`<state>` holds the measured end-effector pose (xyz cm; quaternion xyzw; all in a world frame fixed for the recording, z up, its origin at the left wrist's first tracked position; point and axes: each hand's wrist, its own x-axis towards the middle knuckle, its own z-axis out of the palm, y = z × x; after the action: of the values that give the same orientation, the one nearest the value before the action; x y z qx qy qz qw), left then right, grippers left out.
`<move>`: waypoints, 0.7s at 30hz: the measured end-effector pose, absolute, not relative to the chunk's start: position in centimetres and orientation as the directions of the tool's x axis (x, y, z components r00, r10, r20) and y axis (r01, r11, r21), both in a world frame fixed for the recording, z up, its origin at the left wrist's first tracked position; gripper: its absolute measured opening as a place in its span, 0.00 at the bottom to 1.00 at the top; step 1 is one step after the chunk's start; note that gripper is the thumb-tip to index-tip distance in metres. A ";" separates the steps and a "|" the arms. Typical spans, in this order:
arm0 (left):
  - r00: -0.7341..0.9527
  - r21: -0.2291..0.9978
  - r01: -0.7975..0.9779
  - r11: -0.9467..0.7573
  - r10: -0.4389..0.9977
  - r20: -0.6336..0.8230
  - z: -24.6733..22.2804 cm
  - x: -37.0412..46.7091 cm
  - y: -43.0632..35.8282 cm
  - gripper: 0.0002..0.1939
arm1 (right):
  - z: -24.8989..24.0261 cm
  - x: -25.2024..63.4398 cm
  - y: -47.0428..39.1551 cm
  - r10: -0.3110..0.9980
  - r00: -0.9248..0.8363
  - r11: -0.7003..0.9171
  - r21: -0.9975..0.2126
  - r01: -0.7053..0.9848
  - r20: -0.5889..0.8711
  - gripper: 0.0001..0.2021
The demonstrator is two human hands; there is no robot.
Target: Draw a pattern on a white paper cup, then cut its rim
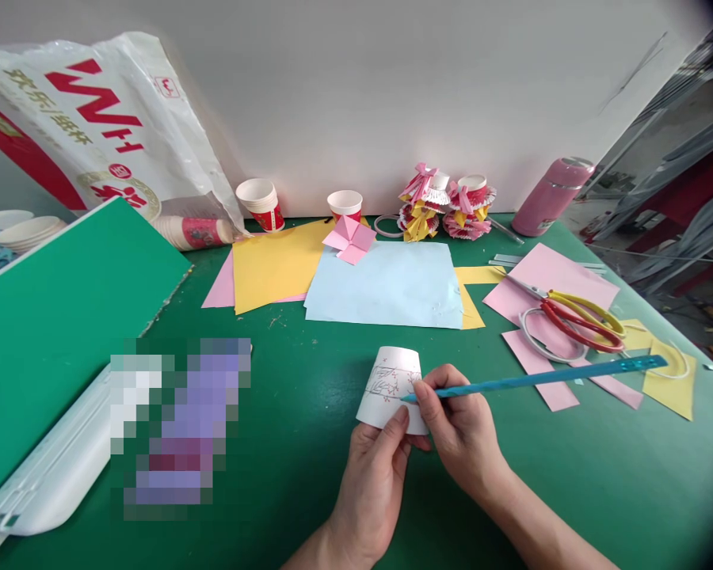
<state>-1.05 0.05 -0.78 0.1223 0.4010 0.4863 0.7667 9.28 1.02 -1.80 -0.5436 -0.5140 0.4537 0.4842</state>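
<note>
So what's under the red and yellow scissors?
The red and yellow scissors lie on pink paper sheets, with a white ring beneath the handles. Whatever lies under those sheets is covered.

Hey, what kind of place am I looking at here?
Probably a paper-craft work table: coloured paper sheets, scissors and finished paper-cup decorations lie on the green tabletop.

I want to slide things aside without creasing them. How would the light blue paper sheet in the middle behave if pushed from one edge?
The light blue sheet looks thin and flat, so it would probably buckle rather than slide. It overlaps the yellow sheet, which might drag along.
</note>
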 end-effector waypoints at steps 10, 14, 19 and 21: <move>0.223 0.558 -0.665 0.497 0.845 -0.486 -1.2 -1.3 -0.1 0.09 | -1.7 9.6 1.0 0.996 0.086 0.013 -0.989 0.149 0.026 0.09; 0.211 0.556 -0.667 0.496 0.841 -0.498 -1.2 -1.3 0.0 0.08 | -1.6 9.6 1.2 0.991 0.123 0.035 -0.990 0.135 0.052 0.10; 0.235 0.560 -0.666 0.493 0.851 -0.470 -0.9 -1.4 0.2 0.08 | -1.7 10.0 1.6 0.970 0.231 0.063 -0.998 0.031 0.068 0.10; 0.267 0.504 -0.696 0.512 0.835 -0.480 -0.6 -1.5 0.3 0.08 | -1.8 10.4 1.9 0.938 0.333 0.106 -0.994 -0.014 0.095 0.08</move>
<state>-1.47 0.34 -0.56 0.0963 0.3632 0.4845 0.7900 10.36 1.90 -1.77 -0.5430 -0.4255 0.3904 0.6097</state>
